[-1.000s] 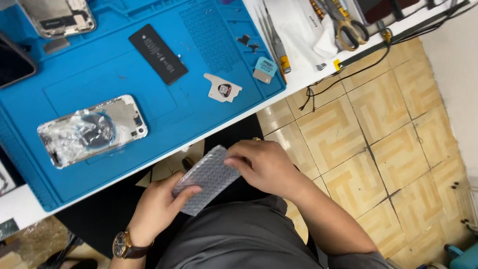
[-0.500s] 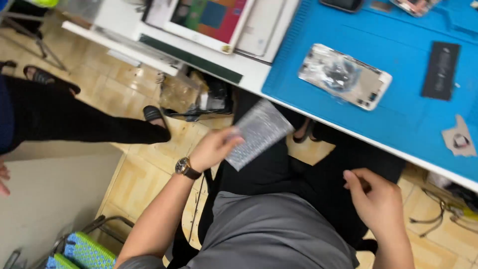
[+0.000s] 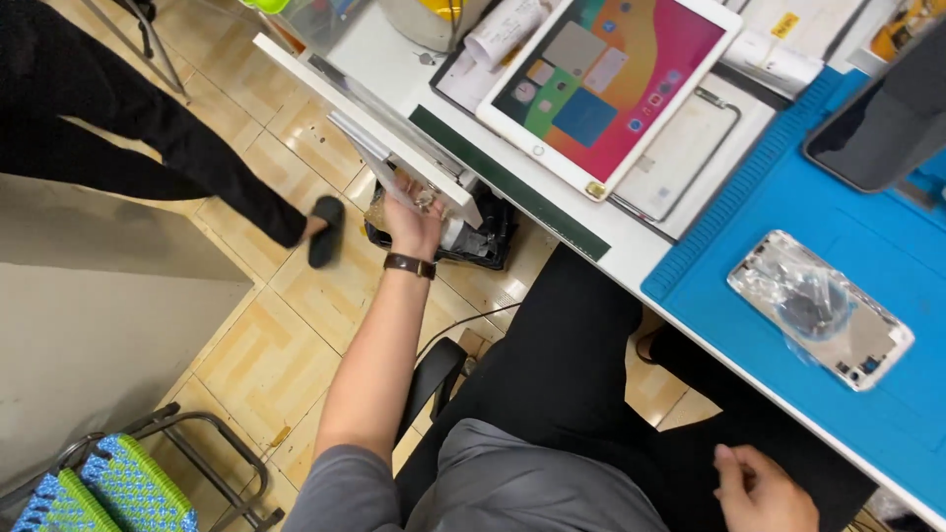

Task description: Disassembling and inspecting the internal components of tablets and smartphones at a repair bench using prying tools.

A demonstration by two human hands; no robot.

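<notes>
While the left hand [image 3: 414,219] reaches to 11 o'clock under the desk [image 3: 631,251] edge, fingers curled on something shiny, I cannot tell what | looks light, crinkly; pinch its edge | right hand [image 3: 764,493] loose, empty, 5 o'clock.

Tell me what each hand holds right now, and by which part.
The left hand reaches under the white desk's edge; whether it grips anything cannot be told. The right hand rests empty by the lap.
</notes>
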